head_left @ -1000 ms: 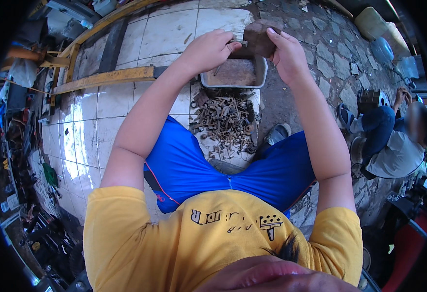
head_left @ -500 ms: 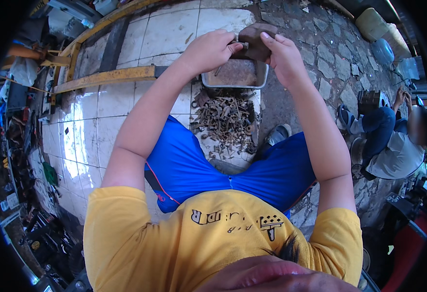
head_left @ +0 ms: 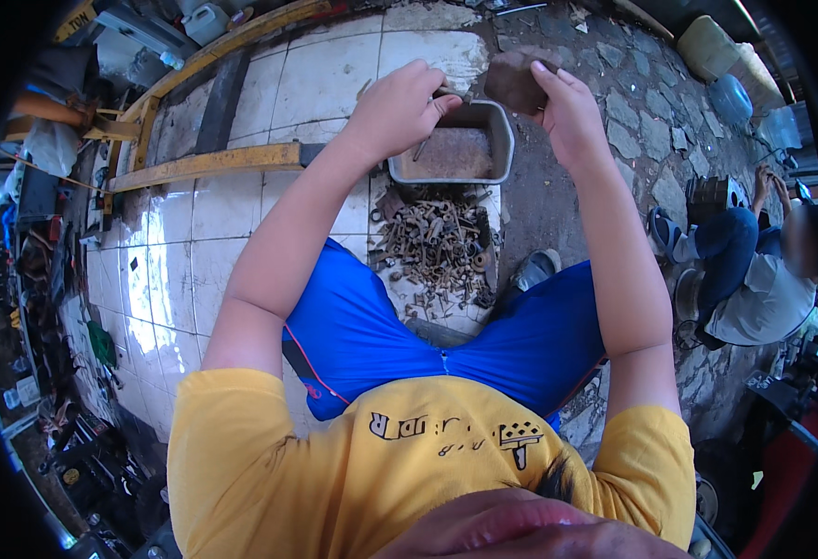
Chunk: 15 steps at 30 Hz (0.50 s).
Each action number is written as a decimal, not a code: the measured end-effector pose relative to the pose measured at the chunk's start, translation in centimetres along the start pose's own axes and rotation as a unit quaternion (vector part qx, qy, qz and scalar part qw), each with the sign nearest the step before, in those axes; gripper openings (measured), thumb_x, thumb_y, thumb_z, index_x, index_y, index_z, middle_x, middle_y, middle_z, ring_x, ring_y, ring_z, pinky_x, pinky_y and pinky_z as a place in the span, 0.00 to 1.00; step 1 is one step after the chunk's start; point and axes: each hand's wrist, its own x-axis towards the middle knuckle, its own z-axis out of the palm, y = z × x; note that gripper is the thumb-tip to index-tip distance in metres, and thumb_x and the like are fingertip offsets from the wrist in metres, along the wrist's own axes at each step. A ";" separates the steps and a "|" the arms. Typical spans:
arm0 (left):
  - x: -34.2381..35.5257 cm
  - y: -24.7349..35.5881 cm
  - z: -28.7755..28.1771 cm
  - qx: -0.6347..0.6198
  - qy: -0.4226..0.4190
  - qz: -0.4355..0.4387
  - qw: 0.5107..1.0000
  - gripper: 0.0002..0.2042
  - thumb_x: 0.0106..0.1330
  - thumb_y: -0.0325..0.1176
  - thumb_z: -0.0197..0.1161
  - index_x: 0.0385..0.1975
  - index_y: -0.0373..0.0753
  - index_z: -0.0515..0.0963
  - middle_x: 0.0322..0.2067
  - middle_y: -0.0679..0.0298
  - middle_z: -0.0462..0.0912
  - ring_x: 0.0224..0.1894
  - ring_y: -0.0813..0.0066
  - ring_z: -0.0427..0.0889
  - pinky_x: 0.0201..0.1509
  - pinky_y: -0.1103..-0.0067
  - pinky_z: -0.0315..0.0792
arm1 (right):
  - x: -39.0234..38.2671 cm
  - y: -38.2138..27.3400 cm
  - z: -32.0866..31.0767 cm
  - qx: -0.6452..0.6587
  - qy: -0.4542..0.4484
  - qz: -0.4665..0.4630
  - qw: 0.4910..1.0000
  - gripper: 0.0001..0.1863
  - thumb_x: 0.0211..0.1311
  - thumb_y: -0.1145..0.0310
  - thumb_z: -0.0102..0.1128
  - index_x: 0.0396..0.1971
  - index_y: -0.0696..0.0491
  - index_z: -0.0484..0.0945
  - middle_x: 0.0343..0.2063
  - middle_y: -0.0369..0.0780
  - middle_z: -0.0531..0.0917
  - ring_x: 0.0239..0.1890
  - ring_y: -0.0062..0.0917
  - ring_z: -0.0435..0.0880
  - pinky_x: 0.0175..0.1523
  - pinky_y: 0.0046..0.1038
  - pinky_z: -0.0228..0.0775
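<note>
My left hand (head_left: 399,110) is closed, with a small bolt (head_left: 453,93) pinched between thumb and fingers; most of the bolt is hidden. My right hand (head_left: 569,104) grips a dark brown flat piece (head_left: 513,82) by its right edge, thumb on top. Whether this piece is cloth or abrasive sheet I cannot tell. Both hands are above the far side of a grey rectangular basin (head_left: 505,160), apart from each other. A thin metal piece lies in the basin. Nearer to me, a heap of rusty bolts, nuts and other hardware (head_left: 437,242) is spread on the tiles.
A yellow metal frame (head_left: 213,164) stands on the white tiled floor at left. Stone paving (head_left: 646,130) runs along the right, where another person (head_left: 754,270) sits low. Plastic containers (head_left: 730,93) stand at the far right. Tools and parts crowd the left edge.
My hands have moved apart: the right one went a little right with the brown piece, away from the bolt in my left. The basin is less covered now.
</note>
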 end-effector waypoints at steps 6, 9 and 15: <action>0.4 0.9 -1.0 -0.113 -0.027 -0.057 0.992 0.16 0.75 0.47 0.64 0.43 0.39 0.81 0.41 0.51 0.86 0.47 0.47 0.85 0.47 0.59 0.78 | -0.6 1.4 0.3 -0.160 -0.052 0.032 0.985 0.15 0.78 0.68 0.61 0.55 0.59 0.86 0.44 0.36 0.90 0.45 0.18 0.87 0.53 0.24 0.78; 0.5 1.1 -0.5 -0.127 -0.008 -0.021 0.992 0.15 0.75 0.45 0.64 0.41 0.35 0.81 0.39 0.48 0.86 0.46 0.45 0.85 0.47 0.59 0.77 | -0.6 1.9 0.7 -0.198 -0.098 0.041 0.974 0.15 0.78 0.69 0.62 0.58 0.58 0.84 0.47 0.36 0.89 0.47 0.19 0.87 0.56 0.27 0.80; 0.2 -0.1 0.4 -0.120 0.014 0.011 0.993 0.12 0.75 0.38 0.63 0.36 0.33 0.80 0.36 0.49 0.81 0.43 0.43 0.81 0.48 0.59 0.75 | -1.8 1.3 2.3 -0.150 -0.092 0.123 0.977 0.15 0.79 0.69 0.55 0.57 0.56 0.85 0.45 0.36 0.90 0.45 0.17 0.88 0.52 0.25 0.79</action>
